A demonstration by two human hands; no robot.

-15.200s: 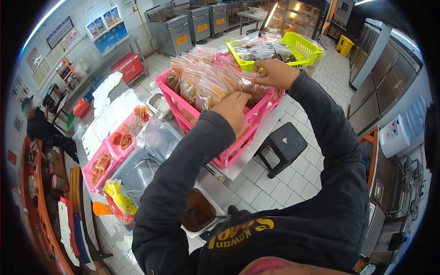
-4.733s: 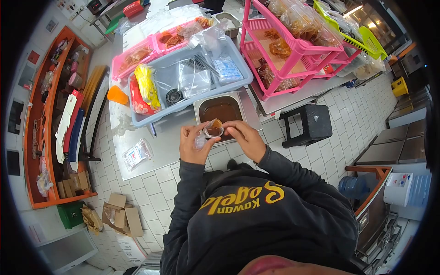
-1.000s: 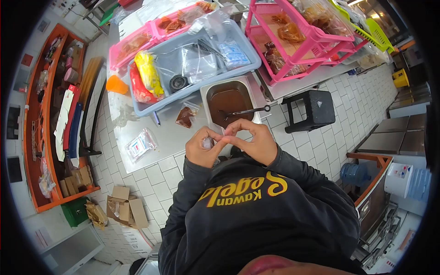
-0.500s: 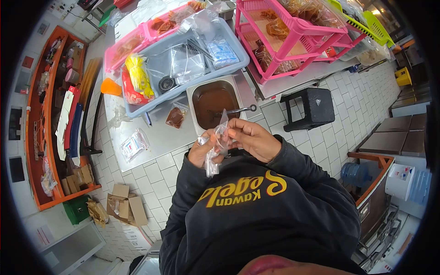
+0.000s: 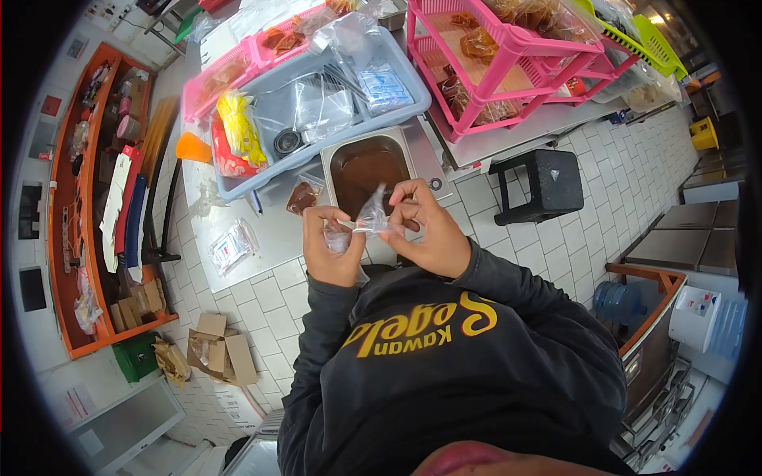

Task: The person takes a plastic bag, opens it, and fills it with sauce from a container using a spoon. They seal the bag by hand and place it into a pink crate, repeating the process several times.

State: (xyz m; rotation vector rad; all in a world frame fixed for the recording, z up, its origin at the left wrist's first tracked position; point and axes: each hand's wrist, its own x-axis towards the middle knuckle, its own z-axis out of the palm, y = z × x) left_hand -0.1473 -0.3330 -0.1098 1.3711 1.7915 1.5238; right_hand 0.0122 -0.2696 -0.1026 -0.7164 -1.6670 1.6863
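Note:
Between my two hands is a small clear plastic bag (image 5: 371, 213), its thin film bunched up and pointing away from me. My left hand (image 5: 332, 247) pinches one side of it, with more crumpled film showing in the palm. On the other side, my right hand (image 5: 432, 234) grips the bag between thumb and fingers. Just beyond my hands stands a metal pan (image 5: 326, 156) of brown sauce (image 5: 369, 168). A ladle's handle end (image 5: 434, 183) shows to the right; my right hand hides much of it. Left of the pan lies a filled sachet of brown sauce (image 5: 302, 197).
Behind the pan is a blue-grey tray (image 5: 317, 148) holding plastic bags and a yellow packet (image 5: 240, 131). A pink rack (image 5: 508, 59) stands right of it. A packet of bags (image 5: 233, 246) lies on the table's left. A black stool (image 5: 538, 186) stands on the floor.
My hands have moved apart, the left one leftwards with its fingers raised. The bag now stretches between them, and my right hand covers more of the ladle.

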